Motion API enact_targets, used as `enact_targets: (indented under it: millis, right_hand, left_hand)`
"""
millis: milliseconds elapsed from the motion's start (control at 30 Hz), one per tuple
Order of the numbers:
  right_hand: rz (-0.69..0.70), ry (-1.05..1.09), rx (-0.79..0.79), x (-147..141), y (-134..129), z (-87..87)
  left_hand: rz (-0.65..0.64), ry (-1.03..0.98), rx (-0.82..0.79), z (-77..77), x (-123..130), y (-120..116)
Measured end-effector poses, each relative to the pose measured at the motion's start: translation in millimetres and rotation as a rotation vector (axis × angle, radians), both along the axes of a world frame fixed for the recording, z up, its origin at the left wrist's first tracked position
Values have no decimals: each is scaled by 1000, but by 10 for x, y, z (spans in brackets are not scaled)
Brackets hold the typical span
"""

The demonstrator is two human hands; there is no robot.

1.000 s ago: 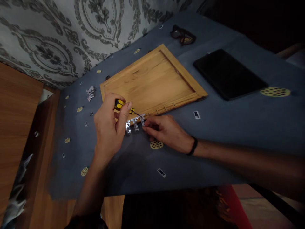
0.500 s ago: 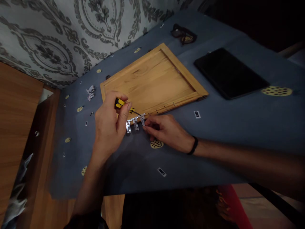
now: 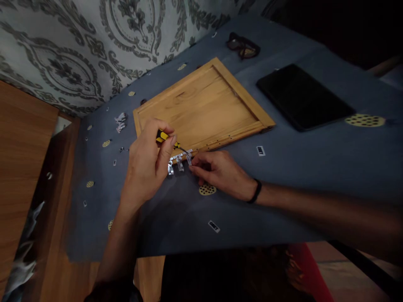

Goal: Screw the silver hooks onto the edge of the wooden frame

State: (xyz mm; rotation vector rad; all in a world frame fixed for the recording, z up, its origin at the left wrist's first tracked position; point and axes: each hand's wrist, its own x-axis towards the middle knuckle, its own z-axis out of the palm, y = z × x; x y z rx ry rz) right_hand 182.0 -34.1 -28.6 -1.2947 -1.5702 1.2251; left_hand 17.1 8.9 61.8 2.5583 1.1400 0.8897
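My left hand (image 3: 143,165) is closed around a yellow-and-black screwdriver (image 3: 163,136). Its thin shaft slants down to the right, and the tip meets the rightmost of three small metal hinges (image 3: 188,158) along the near edge of a framed wooden panel (image 3: 201,111). Thumb and fingers of my right hand (image 3: 220,172) pinch the outer end of that same hinge. The middle hinge (image 3: 179,162) and the left hinge (image 3: 170,167) sit beside it, the left one close to my left hand. Small dark holes continue along the panel's edge to the right.
More metal hinges (image 3: 120,121) lie in a pile left of the panel, with tiny metal parts (image 3: 121,149) below them. A black tablet (image 3: 305,97) rests at the right. Sunglasses (image 3: 243,45) lie at the back of the blue patterned tablecloth (image 3: 267,201), near a patterned wall (image 3: 78,50).
My left hand and the screwdriver have shifted slightly to the right, with the handle turned a little. The right hand keeps its hold, and the panel looks unmoved.
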Motion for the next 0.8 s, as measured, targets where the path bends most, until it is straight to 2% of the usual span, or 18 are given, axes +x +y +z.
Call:
enact_targets:
  millis: [133,367,667,800]
  right_hand:
    - [-1,11,-2,-3,0,-11]
    - [1,13,-34,-8,-1,-13]
    - [7,49,-62,-7,-9,10]
    - [1,44,-75,-6,-11,25]
  left_hand:
    - [19,-43,-25,-40,-52,12]
    - [170,-157,56,-11,-166,22]
    - [107,-124,5,-72,-148,10]
    - [91,-104,29,-77,-151,4]
